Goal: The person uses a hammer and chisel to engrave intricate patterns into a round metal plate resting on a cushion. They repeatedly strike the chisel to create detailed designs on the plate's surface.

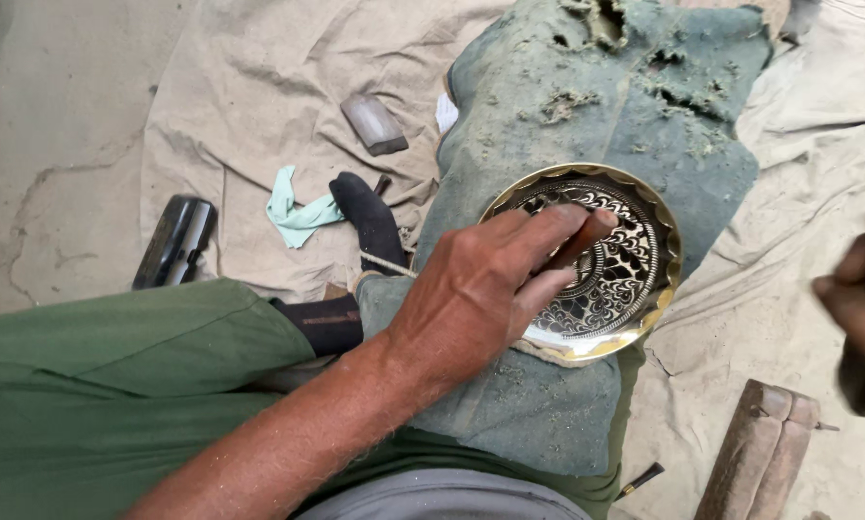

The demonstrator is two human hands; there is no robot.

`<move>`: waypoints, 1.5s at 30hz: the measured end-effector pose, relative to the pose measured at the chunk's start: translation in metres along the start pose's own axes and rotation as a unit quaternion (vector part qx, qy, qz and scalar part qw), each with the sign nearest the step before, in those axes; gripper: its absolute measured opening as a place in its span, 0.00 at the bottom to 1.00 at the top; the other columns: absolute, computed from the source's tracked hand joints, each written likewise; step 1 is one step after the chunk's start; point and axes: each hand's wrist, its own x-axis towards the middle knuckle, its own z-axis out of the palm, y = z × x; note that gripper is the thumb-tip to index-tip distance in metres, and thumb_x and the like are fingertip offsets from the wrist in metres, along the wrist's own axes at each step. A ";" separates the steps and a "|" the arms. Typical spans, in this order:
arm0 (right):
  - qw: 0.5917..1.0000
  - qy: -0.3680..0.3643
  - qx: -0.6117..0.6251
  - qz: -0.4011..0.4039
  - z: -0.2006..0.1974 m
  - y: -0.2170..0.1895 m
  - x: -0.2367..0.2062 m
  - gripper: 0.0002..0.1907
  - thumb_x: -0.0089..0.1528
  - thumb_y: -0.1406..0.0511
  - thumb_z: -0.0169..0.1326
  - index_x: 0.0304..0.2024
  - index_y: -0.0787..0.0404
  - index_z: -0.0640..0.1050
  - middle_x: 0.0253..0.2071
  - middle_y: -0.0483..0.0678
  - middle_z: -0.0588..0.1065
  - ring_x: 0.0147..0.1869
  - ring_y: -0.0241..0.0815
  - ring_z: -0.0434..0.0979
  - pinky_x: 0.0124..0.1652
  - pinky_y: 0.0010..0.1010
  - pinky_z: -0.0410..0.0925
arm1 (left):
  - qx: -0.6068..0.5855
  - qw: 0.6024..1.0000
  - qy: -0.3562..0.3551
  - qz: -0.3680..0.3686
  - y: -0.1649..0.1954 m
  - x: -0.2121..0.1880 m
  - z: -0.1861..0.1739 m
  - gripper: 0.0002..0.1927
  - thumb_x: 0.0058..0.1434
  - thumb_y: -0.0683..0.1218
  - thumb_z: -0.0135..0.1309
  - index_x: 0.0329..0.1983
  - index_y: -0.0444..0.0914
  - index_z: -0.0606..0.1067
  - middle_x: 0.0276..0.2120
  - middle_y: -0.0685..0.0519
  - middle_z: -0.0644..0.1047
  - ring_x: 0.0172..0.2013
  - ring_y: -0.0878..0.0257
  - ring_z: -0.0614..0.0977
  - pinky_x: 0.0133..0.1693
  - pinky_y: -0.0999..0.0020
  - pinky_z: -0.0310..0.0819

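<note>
Plate: laid on the padded cloth, right of centre.
Left hand: placed over the plate's left part, a stick-like tool held between its fingers.
Right hand: seen at the right edge, apart from the plate.
Wooden block: laid near right, on the sheet.
Stone block: set far, left of the padded cloth.
Flat case: laid at the left, on the sheet's edge.

Grey block, teal rag, black case, wooden pieces.
</note>
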 end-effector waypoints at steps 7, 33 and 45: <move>1.000 0.010 0.020 -0.004 0.006 0.011 -0.012 0.09 0.67 0.68 0.56 0.48 0.67 0.75 0.39 0.54 0.75 0.37 0.43 0.77 0.41 0.30 0.73 | -0.034 0.999 -0.012 -0.011 -0.001 0.000 -0.003 0.26 0.62 0.43 0.64 0.63 0.43 0.71 0.41 0.50 0.82 0.37 0.59 0.86 0.38 0.66 0.83; 0.998 0.003 0.029 -0.056 0.018 0.033 -0.005 0.12 0.60 0.70 0.59 0.48 0.62 0.78 0.41 0.49 0.76 0.44 0.39 0.78 0.50 0.28 0.71 | 0.014 1.000 -0.009 0.007 -0.005 0.000 -0.001 0.29 0.57 0.44 0.66 0.61 0.40 0.71 0.40 0.48 0.82 0.37 0.56 0.85 0.38 0.63 0.81; 0.964 -0.041 0.152 0.213 0.002 -0.016 -0.032 0.15 0.63 0.68 0.63 0.51 0.62 0.80 0.42 0.54 0.81 0.44 0.48 0.82 0.45 0.42 0.74 | 0.029 0.998 -0.059 0.019 -0.007 0.006 -0.001 0.27 0.60 0.46 0.64 0.62 0.42 0.72 0.39 0.47 0.81 0.39 0.55 0.84 0.41 0.60 0.81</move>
